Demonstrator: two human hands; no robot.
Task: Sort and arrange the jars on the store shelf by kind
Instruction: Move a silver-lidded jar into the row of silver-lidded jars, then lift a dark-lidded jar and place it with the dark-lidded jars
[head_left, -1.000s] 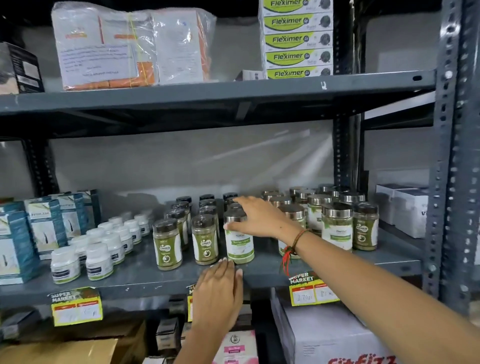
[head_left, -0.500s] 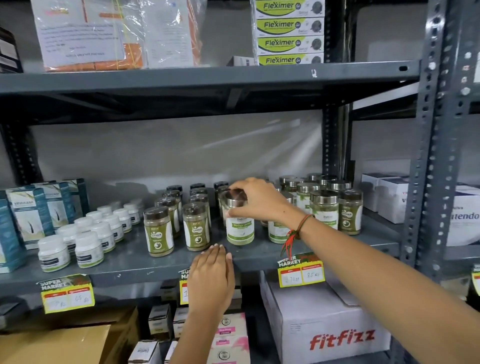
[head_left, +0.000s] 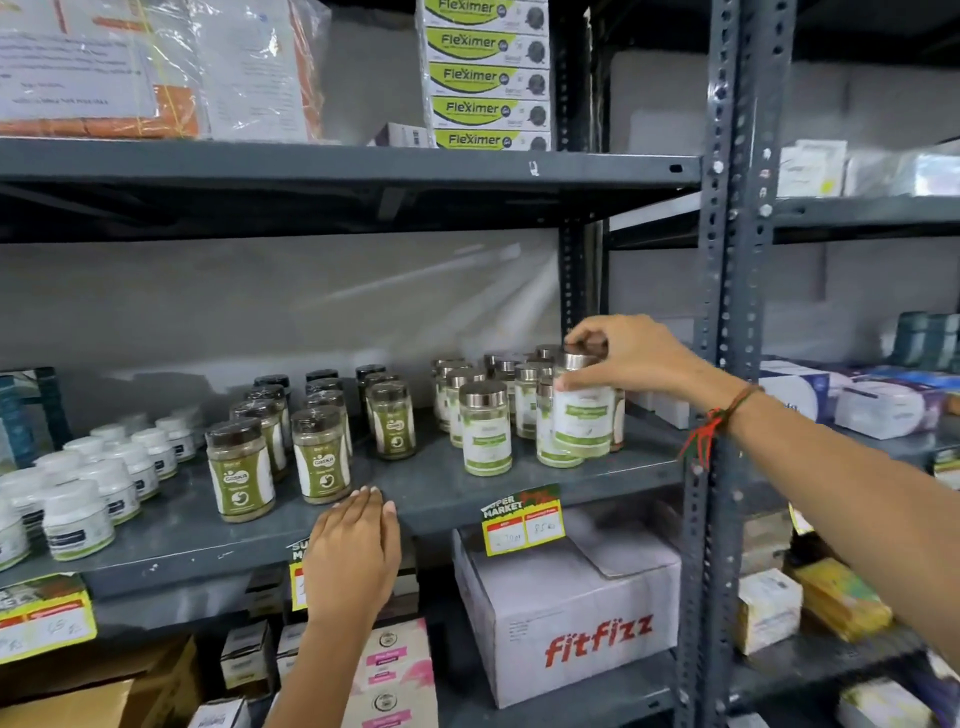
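Note:
On the grey middle shelf (head_left: 431, 499) stand three kinds of jars. Small white jars (head_left: 78, 519) fill the left. Dark-lidded green-label jars (head_left: 240, 467) stand in rows in the middle. Silver-lidded light-label jars (head_left: 485, 428) cluster at the right. My right hand (head_left: 623, 358) grips the lid of one silver-lidded jar (head_left: 582, 415) and holds it slightly above the shelf, among the silver-lidded cluster. My left hand (head_left: 358, 551) lies flat on the shelf's front edge, fingers together, holding nothing.
A perforated steel upright (head_left: 727, 312) stands just right of the held jar. Fleximer boxes (head_left: 485, 78) and wrapped packets sit on the shelf above. A fitfizz carton (head_left: 566, 618) and small boxes lie below. Price tags (head_left: 522, 522) hang on the shelf edge.
My right hand has lifted the silver-lidded jar from beside the dark-lidded rows and carried it right into the silver-lidded cluster. The left hand has stayed on the shelf edge.

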